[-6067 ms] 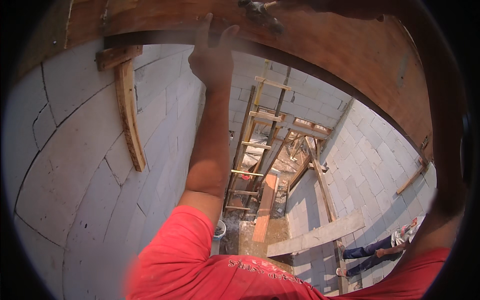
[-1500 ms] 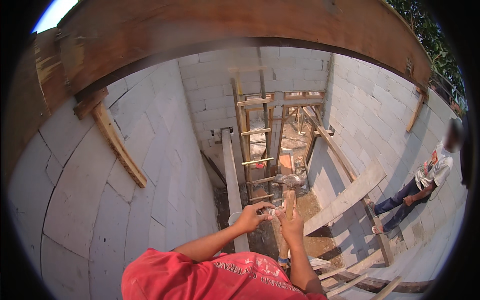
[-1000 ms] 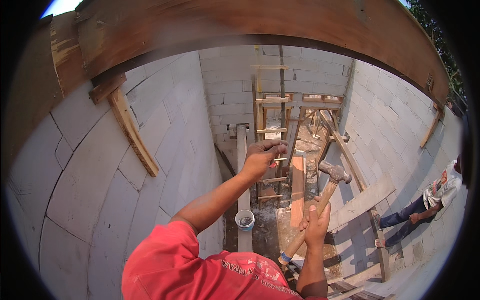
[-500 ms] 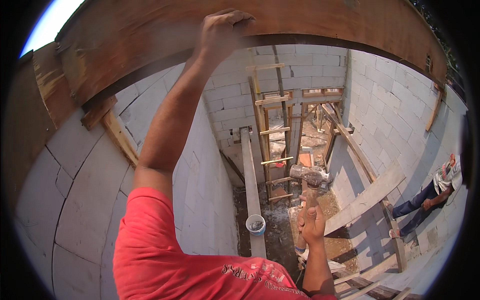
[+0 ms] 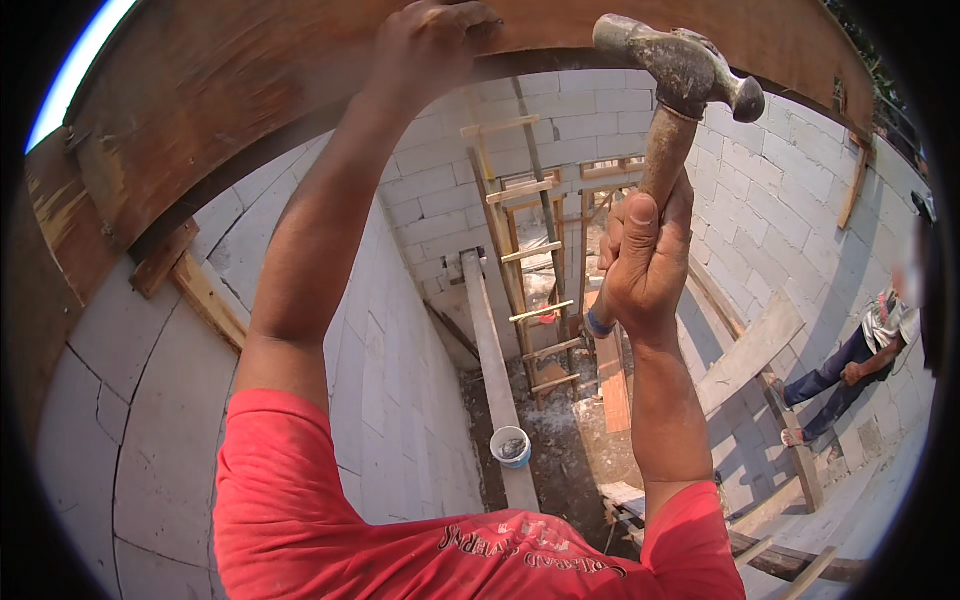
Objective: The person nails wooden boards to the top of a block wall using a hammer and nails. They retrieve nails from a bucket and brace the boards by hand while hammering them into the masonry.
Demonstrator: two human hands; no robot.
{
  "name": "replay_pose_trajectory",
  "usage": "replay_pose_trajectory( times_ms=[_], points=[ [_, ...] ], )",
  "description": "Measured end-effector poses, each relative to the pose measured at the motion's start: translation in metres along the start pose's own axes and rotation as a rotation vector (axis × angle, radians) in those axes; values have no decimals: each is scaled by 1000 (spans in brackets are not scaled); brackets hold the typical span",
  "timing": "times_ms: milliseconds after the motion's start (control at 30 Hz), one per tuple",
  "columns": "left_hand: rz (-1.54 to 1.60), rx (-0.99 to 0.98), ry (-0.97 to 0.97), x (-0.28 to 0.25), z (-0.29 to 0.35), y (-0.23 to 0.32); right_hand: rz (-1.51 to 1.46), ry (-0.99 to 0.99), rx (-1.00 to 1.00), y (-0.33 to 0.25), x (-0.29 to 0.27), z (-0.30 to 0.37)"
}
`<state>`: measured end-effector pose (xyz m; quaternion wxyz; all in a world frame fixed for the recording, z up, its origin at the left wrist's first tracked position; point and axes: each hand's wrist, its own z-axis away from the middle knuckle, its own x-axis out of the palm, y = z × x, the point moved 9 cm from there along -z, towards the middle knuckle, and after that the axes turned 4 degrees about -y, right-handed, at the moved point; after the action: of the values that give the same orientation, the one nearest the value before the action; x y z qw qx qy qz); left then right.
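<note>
My right hand is wrapped round the wooden handle of a ball-peen hammer, its worn metal head raised in front of the lower edge of a brown wooden board. Up against that board at the top is my left hand. Its fingers are pinched together, a little blurred, and what they hold, if anything, is too small to make out. A gap separates the hammer head from the left hand.
Far below, a white bucket stands on a narrow plank. A wooden ladder leans at the far block wall. At right, a person is on the timber scaffold. A wood brace props the board at left.
My right hand has raised the hammer from low down to the level of the board. The left hand stays at the board, shifted slightly up and left in view.
</note>
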<state>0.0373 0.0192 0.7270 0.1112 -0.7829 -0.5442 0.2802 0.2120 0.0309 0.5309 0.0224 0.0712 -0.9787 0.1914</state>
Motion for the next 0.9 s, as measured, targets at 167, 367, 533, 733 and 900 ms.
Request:
replay_pose_trajectory(
  times_ms=[167,367,533,733,900],
  points=[
    [-52,25,25,-4,6,2,377,51,-313,-9,34,-43],
    [-61,45,15,3,11,-2,477,41,-308,-2,35,-49],
    [-86,32,25,-2,12,-4,443,57,-325,-10,35,-47],
    [-71,-9,12,3,10,-7,440,72,-364,-18,30,-52],
    [-57,-14,28,-1,9,-8,594,-85,-174,11,45,-61]
  ],
)
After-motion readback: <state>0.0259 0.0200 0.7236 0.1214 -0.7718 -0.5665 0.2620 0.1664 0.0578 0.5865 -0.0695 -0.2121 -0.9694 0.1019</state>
